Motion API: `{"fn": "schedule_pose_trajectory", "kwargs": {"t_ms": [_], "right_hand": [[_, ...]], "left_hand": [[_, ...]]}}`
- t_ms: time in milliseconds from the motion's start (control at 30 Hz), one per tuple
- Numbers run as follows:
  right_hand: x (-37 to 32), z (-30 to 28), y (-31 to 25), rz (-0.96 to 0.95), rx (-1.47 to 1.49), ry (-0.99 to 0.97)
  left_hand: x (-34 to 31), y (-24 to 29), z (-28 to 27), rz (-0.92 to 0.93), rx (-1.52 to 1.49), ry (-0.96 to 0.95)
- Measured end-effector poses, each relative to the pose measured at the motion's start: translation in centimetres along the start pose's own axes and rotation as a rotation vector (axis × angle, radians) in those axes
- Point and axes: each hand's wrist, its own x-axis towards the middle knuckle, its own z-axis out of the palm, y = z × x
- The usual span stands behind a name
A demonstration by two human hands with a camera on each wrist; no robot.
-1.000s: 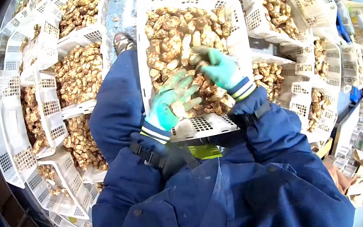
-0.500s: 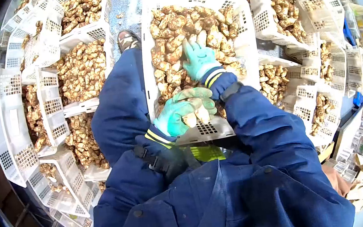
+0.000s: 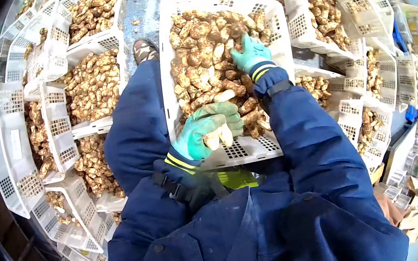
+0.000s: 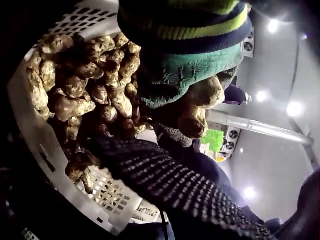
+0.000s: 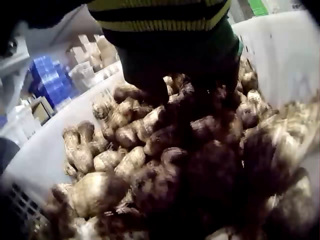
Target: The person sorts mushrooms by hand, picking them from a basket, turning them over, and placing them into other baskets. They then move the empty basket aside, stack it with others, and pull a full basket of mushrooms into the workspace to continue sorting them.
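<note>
Firmly, pale-stemmed brown mushrooms [image 3: 219, 137] are gripped by the green-gloved left hand [image 3: 202, 130] — the right hand [image 3: 250, 54] is spread open in a white plastic crate [image 3: 238, 151].

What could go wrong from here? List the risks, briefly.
1. The left grip holds several mushrooms at the near rim of the crate; one could slip out over the edge.
2. The right grip reaches into the heaped pile; pieces may get bruised or roll off.
</note>
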Motion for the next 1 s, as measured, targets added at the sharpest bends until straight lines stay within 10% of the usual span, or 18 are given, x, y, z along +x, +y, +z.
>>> {"fn": "schedule_pose_trajectory", "kwargs": {"t_ms": [133,200,233,333,400,533,733,867,933,1000], "right_hand": [[0.1,1.8,1.5,-0.13,0.044,0.15],[0.9,5.3,5.4,-0.109,0.542,0.063],[-1.5,0.6,4.2,0.228,0.943,-0.341],[-1.8,7.4,9.7,0.054,1.412,-0.522],[-4.5,3.8,7.1,0.256,1.335,-0.449],[-6.7,2.1,3.3,-0.304,0.446,-0.142],[-6.3,0.7,-1.1,-0.265,-0.097,-0.144],[-5.6,2.7,2.1,-0.133,0.499,-0.16],[-8.8,-2.2,0.5,0.232,1.073,-0.393],[-11.2,-2.5,-0.3,-0.287,0.854,-0.1]], "left_hand": [[0.4,0.5,-1.8,0.049,0.014,-0.005],[0.1,1.0,0.4,0.113,0.029,0.087],[0.2,1.0,0.0,0.099,-0.006,0.042],[0.1,0.7,0.8,0.191,0.202,-0.001],[0.5,0.6,-0.1,0.079,-0.061,-0.001],[0.7,-0.3,-1.7,0.128,-0.027,0.199],[0.6,-0.4,-2.7,0.076,0.07,0.228],[1.0,0.5,-2.1,0.131,0.038,0.175],[1.2,0.1,-2.1,0.126,-0.022,0.201],[1.6,-0.2,-3.4,0.14,-0.01,0.18]]}}
